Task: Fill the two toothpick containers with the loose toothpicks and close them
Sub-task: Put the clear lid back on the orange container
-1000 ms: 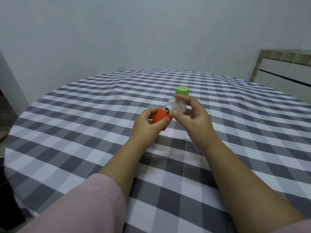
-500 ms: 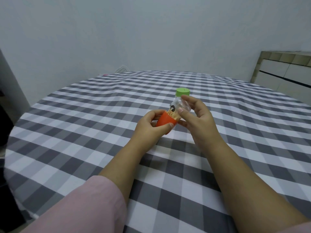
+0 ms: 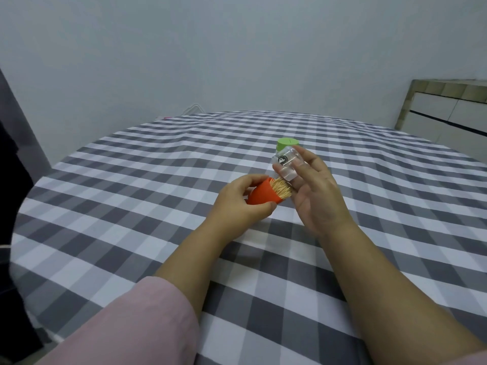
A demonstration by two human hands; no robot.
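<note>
- The left hand (image 3: 241, 200) grasps the orange base (image 3: 263, 196), tilted to the right, with a bundle of toothpicks (image 3: 282, 188) sticking out of its open mouth.
- The right hand (image 3: 313, 196) pinches the clear cap (image 3: 287, 164) between thumb and fingers, just above and to the right of the toothpick tips; cap and base are apart, so this container is open.
- Judging from that, the orange container looks filled and needs only its cap pushed over the sticks.
- A green lid (image 3: 286, 144) shows just beyond the clear cap, on the far side of the hands. What sits under it is hidden, so I cannot tell whether that second container is filled or properly closed.
- No loose toothpicks show on the cloth, which suggests the filling is mostly done.
- The worktop (image 3: 137, 180) is round and covered by a grey and white checked cloth, slightly rippled at the far edge.
- Behind it stands a plain pale wall; at far right is a cabinet (image 3: 448, 111) with a tiled top and white fronts.
- A pink sleeve (image 3: 137, 327) covers the left forearm near the camera.
</note>
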